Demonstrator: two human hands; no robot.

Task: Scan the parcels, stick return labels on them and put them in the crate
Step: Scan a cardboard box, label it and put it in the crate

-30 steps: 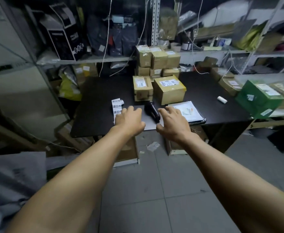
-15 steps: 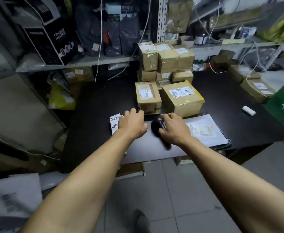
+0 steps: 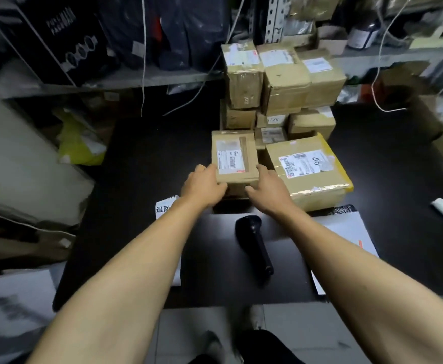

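my left hand [image 3: 204,185] and right hand [image 3: 266,189] hold the small box [image 3: 234,156] from 2 sides, and the scanner [image 3: 254,243] lies near the bench's [image 3: 136,164] front edge.

parcel [image 3: 234,158]: taped cardboard, paper label | scanner [image 3: 254,243]: glossy black plastic | table [image 3: 141,179]: matt black
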